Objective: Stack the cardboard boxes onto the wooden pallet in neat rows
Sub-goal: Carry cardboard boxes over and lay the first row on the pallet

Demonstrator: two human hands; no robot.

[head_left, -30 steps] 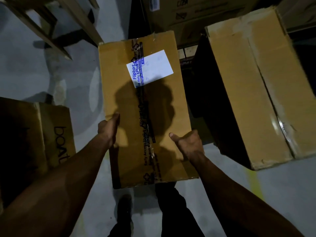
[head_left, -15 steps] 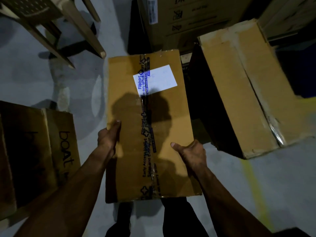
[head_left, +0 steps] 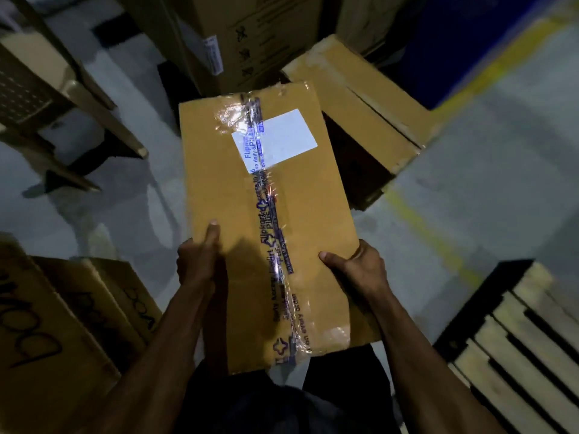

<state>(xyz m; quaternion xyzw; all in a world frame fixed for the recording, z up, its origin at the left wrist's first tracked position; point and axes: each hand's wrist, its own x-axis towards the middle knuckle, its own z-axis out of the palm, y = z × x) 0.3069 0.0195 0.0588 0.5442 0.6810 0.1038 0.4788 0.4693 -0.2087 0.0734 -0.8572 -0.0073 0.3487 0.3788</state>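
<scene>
Both hands (head_left: 354, 264) still grip box (head_left: 250, 198), pallet (head_left: 517, 333) now visible.

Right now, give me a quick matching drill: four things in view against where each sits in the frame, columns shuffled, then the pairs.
Things:
1. held box
2. wooden pallet
3. chair
4. "boAt" box

Places:
A. lower left, on the floor
B. lower right, slats bare
C. centre, gripped by left hand and right hand
D. upper left

Pairs: 1-C, 2-B, 3-D, 4-A
</scene>
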